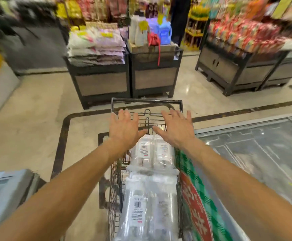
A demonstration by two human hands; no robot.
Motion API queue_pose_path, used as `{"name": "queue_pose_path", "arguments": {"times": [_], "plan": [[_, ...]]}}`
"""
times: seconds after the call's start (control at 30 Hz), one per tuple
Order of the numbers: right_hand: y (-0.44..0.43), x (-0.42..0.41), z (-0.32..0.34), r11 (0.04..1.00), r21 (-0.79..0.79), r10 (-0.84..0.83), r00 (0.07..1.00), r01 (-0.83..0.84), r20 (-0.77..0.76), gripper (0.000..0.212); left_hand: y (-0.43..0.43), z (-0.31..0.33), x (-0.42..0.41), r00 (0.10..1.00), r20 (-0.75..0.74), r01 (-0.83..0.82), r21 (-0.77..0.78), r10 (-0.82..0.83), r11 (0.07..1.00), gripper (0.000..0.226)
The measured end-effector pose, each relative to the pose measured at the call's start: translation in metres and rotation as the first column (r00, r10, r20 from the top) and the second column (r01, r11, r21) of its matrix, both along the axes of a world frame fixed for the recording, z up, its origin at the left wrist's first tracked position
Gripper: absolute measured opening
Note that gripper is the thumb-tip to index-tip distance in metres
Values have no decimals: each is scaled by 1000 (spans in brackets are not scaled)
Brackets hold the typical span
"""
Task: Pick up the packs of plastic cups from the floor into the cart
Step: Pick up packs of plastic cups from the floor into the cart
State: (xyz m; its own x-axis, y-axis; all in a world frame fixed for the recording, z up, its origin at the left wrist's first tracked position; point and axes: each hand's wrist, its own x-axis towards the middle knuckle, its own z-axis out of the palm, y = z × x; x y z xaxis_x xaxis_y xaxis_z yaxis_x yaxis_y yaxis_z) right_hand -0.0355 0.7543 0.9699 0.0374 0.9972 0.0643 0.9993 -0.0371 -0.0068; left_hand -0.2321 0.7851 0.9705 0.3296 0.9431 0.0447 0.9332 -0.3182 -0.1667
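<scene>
Both hands, left (124, 129) and right (177, 130), are hovering grip apart over clear-wrapped plastic cup packs (150, 197) in the wire cart (114, 180) at lower centre; packs appear light, slippery, crushable; hold mid-body.

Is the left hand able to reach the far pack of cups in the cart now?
Probably yes. The left hand is open and hovers just above the far pack of cups, at the front of the cart. Nothing lies between them; the right hand is beside it, not blocking.

Hands (152, 129) spread empty above cup packs (148, 197) in cart (114, 180).
</scene>
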Motion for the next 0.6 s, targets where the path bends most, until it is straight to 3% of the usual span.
{"name": "queue_pose_path", "arguments": {"times": [0.27, 0.4, 0.6], "plan": [[-40, -115, 106, 986, 77, 153, 982, -145, -108, 84, -69, 112, -125, 982, 111, -153, 13, 150, 988, 97], [-38, -183, 139, 964, 106, 256, 955, -242, -148, 80, -83, 157, -191, 967, 104, -239, 70, 231, 969, 94], [-21, -286, 169, 946, 105, 321, 933, -307, -162, 78, -100, 191, -312, 945, 80, -321, 33, 318, 946, 91]]}}
